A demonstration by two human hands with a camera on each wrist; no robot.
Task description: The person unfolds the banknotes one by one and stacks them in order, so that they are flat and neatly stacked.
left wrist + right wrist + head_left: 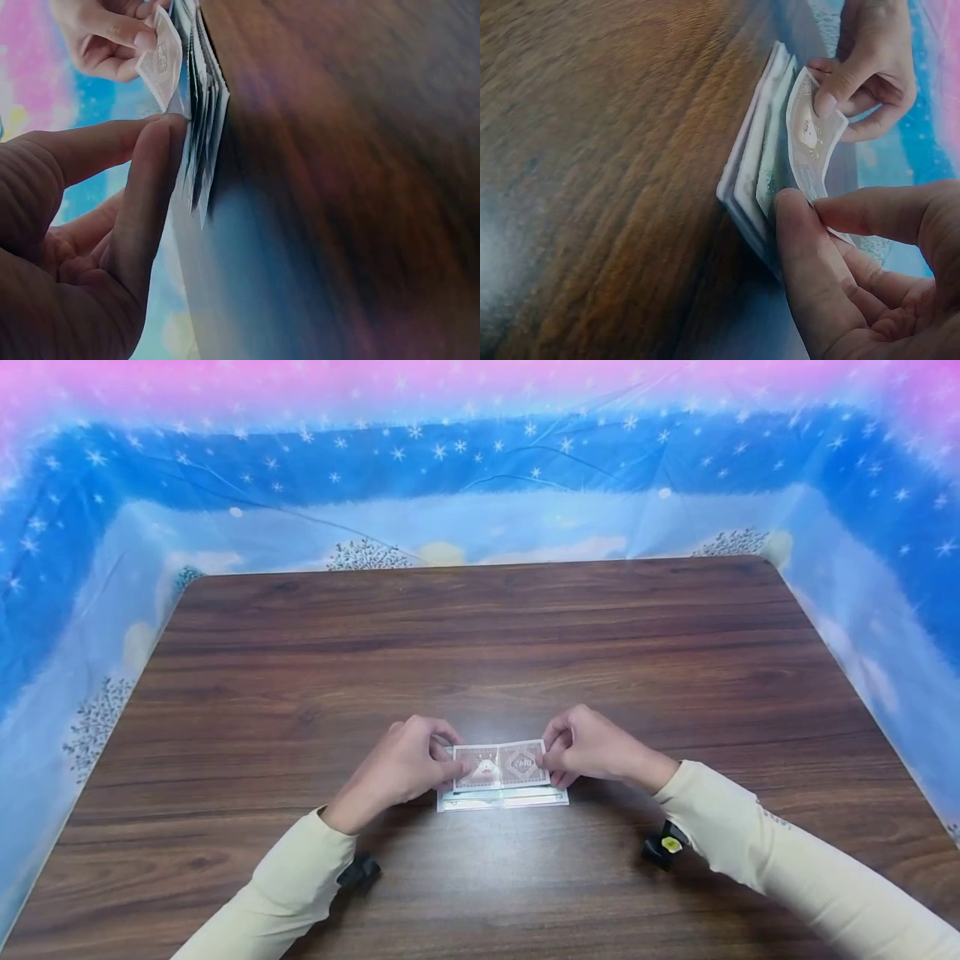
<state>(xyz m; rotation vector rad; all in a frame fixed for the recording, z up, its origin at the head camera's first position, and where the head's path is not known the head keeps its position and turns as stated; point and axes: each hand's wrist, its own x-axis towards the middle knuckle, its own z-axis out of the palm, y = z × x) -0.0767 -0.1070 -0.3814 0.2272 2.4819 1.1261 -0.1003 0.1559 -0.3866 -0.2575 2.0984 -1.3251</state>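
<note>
A brownish-pink play banknote (487, 767), printed with a small white cartoon figure and a diamond-shaped mark, is stretched between both hands. My left hand (408, 760) pinches its left end between thumb and fingers. At the opposite end, my right hand (596, 747) pinches the note the same way. Directly under it lies a stack of pale green and white notes (502, 802), whose near edge shows in the head view. From the right wrist, the stack (750, 142) shows several layers, and the held note (808, 131) bows slightly above them.
The stack lies on a dark wood-grain table (480, 652) with rounded far corners. Behind and at both sides hangs a blue and pink cloth (465, 460) with white snowflakes. Black wrist devices sit under the left cuff (360, 872) and right cuff (663, 845).
</note>
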